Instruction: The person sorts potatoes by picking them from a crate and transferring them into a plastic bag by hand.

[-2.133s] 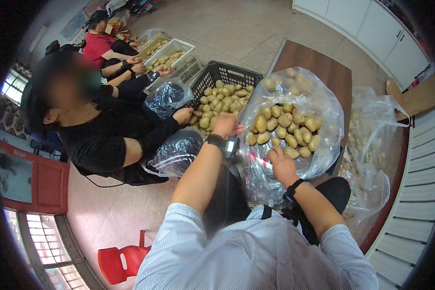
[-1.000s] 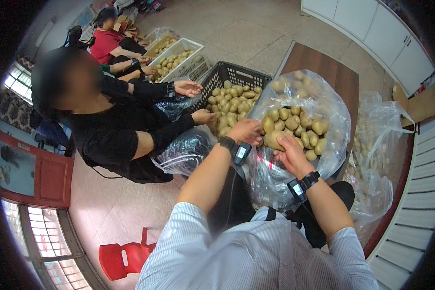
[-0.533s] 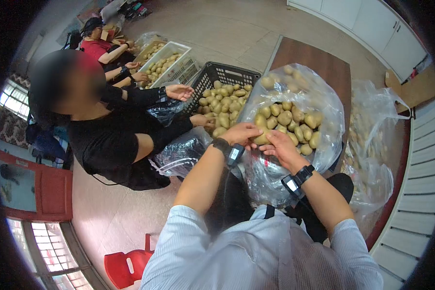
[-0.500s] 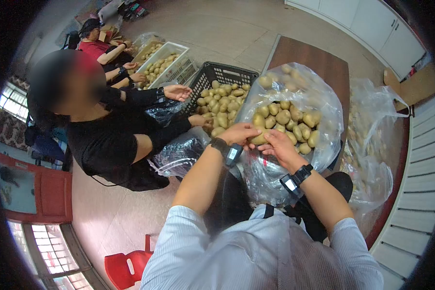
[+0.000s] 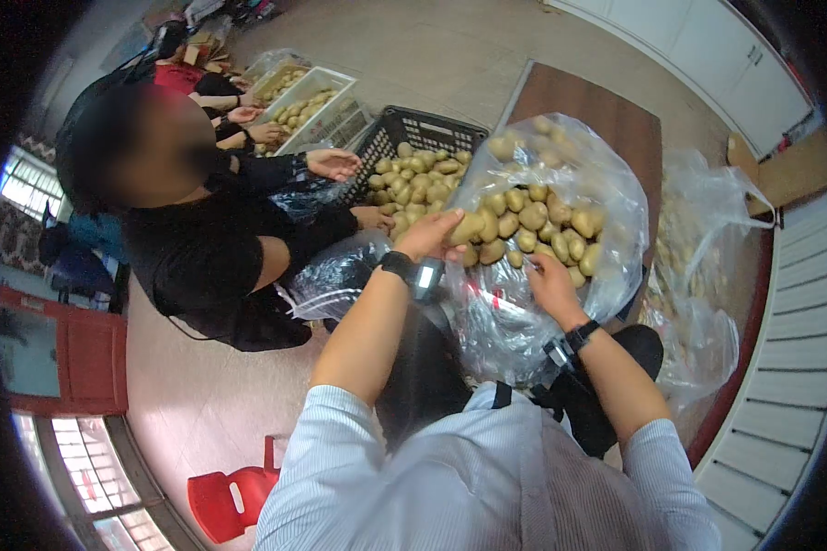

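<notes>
My left hand (image 5: 429,239) grips a yellowish-brown potato (image 5: 470,228) between thumb and fingers, over the near left rim of a clear plastic bag (image 5: 627,207). Inside the bag lie several loose potatoes (image 5: 534,217). At the near right side of the bag's mouth, my right hand (image 5: 553,286) has its fingers apart, close to the potatoes, with nothing visible in it. Its fingertips are partly hard to make out against the plastic. Each of my wrists carries a dark band with a small device.
Left of the bag stands a black crate (image 5: 432,127) of potatoes, where a co-worker in black (image 5: 202,253) reaches in. Paler crates (image 5: 333,83) stand behind. A brown table (image 5: 579,92), another plastic bag (image 5: 698,275) and a red chair (image 5: 234,500) are around.
My hands have come apart. The left carries the potato leftward and up, while the right has let go of it and moved slightly right. My view has shifted a little.
</notes>
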The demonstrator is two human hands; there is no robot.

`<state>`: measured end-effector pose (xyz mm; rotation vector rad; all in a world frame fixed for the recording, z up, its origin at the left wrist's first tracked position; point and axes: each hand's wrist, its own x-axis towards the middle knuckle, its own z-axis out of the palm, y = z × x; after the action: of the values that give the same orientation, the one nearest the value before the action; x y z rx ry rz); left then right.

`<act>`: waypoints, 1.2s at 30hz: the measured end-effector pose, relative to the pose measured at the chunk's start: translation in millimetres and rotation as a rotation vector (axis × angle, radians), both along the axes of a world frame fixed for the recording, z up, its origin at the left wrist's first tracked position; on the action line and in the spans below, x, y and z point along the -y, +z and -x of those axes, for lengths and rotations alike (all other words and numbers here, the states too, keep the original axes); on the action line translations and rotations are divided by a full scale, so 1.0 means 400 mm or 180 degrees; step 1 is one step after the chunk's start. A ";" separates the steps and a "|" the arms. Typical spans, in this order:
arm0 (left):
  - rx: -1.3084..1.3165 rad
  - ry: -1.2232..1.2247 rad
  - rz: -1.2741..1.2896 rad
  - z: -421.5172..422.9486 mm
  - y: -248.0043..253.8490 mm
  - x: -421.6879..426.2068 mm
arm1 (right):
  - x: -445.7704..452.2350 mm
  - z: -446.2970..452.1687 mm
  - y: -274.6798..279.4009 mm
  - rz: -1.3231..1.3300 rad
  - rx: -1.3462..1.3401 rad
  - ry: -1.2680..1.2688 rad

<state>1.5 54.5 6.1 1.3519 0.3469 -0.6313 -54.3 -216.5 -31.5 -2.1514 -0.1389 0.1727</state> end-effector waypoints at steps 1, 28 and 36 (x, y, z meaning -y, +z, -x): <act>0.0051 0.0089 0.0196 -0.009 -0.031 -0.015 | 0.022 0.002 -0.014 0.0503 0.0480 0.0027; 0.0263 0.1489 -0.0711 0.002 -0.015 -0.070 | 0.078 0.058 -0.101 0.1988 0.0960 0.0283; 0.0140 0.1670 -0.0613 -0.064 -0.226 -0.170 | 0.076 0.067 -0.084 0.1974 0.0654 0.0310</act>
<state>26.9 122.7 -84.3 1.3789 0.7114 -0.1324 -81.0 -247.0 -65.3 -2.7816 -0.3458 0.0507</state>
